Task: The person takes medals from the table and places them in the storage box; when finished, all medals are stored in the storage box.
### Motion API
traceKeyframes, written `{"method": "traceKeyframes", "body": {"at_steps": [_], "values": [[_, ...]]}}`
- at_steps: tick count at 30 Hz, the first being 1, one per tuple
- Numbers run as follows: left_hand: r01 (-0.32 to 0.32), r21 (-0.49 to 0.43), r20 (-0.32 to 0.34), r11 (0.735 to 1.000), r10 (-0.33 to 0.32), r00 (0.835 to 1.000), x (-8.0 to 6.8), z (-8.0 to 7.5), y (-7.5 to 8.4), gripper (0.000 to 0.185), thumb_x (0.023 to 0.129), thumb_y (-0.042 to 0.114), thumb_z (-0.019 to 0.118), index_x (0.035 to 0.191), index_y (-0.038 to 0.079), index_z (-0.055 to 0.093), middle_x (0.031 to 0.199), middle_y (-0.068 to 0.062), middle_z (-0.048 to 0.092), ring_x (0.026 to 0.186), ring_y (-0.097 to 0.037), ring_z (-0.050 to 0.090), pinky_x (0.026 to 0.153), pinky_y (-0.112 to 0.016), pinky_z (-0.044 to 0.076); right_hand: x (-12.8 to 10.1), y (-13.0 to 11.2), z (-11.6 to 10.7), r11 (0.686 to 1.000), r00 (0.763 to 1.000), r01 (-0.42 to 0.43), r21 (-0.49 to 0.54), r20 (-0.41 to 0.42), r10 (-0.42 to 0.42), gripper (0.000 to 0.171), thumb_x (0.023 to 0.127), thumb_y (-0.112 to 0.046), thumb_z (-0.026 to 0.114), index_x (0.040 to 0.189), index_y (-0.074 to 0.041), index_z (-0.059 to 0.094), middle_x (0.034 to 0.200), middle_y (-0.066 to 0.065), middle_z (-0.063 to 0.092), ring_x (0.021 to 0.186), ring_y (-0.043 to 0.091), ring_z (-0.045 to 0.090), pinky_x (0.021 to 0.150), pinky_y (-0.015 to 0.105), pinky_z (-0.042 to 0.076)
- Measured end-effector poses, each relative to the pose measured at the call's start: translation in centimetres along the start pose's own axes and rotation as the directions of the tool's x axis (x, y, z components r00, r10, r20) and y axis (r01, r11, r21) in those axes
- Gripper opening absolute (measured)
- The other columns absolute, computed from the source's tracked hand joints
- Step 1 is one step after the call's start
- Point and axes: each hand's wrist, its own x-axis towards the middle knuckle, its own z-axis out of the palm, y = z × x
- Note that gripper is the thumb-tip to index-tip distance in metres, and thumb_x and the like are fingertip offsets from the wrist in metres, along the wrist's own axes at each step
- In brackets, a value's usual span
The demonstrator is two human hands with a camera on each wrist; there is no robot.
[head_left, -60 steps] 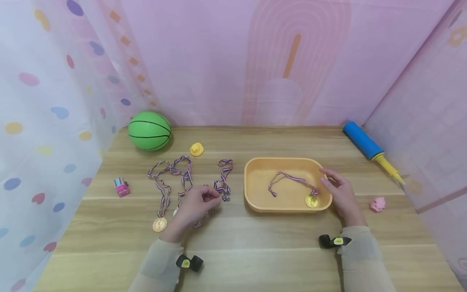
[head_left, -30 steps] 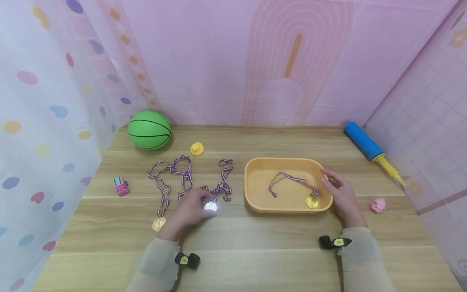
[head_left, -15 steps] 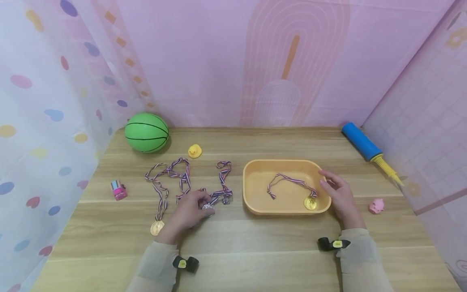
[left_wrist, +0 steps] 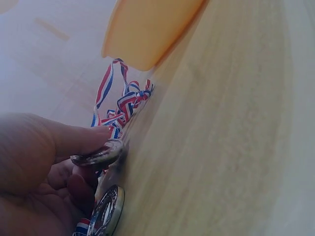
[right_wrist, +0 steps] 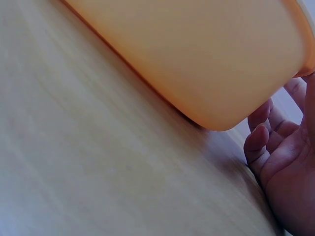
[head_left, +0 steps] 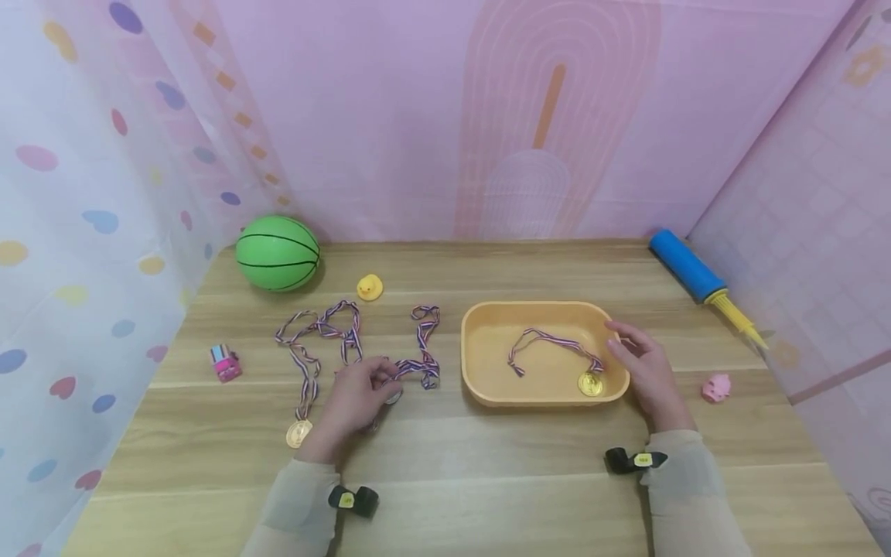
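My left hand (head_left: 358, 394) pinches a silver medal (left_wrist: 101, 155) between thumb and fingers, a little above the table in the left wrist view. Its striped red, white and blue ribbon (head_left: 418, 366) trails right and away along the tabletop. Below the fingers, a second medal (left_wrist: 109, 211) is tilted on its edge, partly covered by the hand in the head view. My right hand (head_left: 649, 375) holds the right rim of an orange plastic basin (head_left: 480, 391), thumb and forefinger at the edge. Inside the basin lies a gold medal (head_left: 591, 384) with its ribbon (head_left: 553, 337).
Left of my left hand lies another gold-coloured medal (head_left: 298, 434) with tangled ribbons (head_left: 306, 363) behind. Around them are a pink toy (head_left: 226, 363), a green ball (head_left: 278, 253) and a yellow duck (head_left: 370, 287). A blue hand pump (head_left: 689, 265) and pink pig (head_left: 716, 387) are at right.
My left hand has lowered to the silver medal, taken hold of it and turned it, shifting slightly left. The ribbon beside it has moved a little. My right hand stays at the basin's rim.
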Motion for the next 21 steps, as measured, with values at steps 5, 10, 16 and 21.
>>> {"method": "traceKeyframes", "body": {"at_steps": [5,10,16,21], "values": [[0.030,-0.059,-0.013,0.998,-0.031,0.999,0.1,-0.1,0.0,0.011,0.085,0.015,0.072,0.095,0.011,0.068,0.080,0.002,0.066,0.070,-0.015,0.058,0.065,-0.031,0.049,0.0,0.1,0.0,1.000,1.000,-0.012,0.012,-0.011,0.013,0.041,0.096,-0.024,0.060,0.134,-0.011,0.054,0.146,0.015,0.037,0.114,0.012,0.048,0.085,0.014,0.047],[0.048,-0.100,-0.047,0.994,-0.053,0.997,0.1,-0.5,0.2,0.008,0.089,0.019,0.070,0.092,0.013,0.069,0.082,0.000,0.066,0.072,-0.017,0.058,0.063,-0.029,0.049,0.0,0.0,0.0,1.000,1.000,-0.021,0.000,-0.015,0.021,0.042,0.096,-0.027,0.061,0.134,-0.011,0.054,0.144,0.011,0.040,0.114,0.011,0.048,0.085,0.013,0.046],[0.068,-0.158,-0.054,0.985,-0.077,0.996,0.1,-1.3,1.1,0.010,0.090,0.023,0.068,0.095,0.014,0.067,0.085,-0.002,0.065,0.074,-0.020,0.057,0.062,-0.030,0.049,0.1,0.0,-0.2,1.000,1.000,-0.003,0.023,-0.003,0.003,0.042,0.095,-0.026,0.061,0.134,-0.011,0.054,0.140,0.006,0.043,0.113,0.011,0.049,0.085,0.015,0.047],[0.074,-0.223,-0.044,0.972,-0.086,0.995,0.1,-2.1,2.1,0.015,0.092,0.023,0.065,0.099,0.009,0.067,0.087,-0.005,0.067,0.077,-0.022,0.057,0.063,-0.032,0.050,0.2,-0.1,-0.1,1.000,1.000,-0.018,0.011,0.009,0.018,0.044,0.095,-0.027,0.061,0.136,-0.011,0.053,0.142,0.007,0.042,0.113,0.012,0.049,0.085,0.015,0.047]]}}
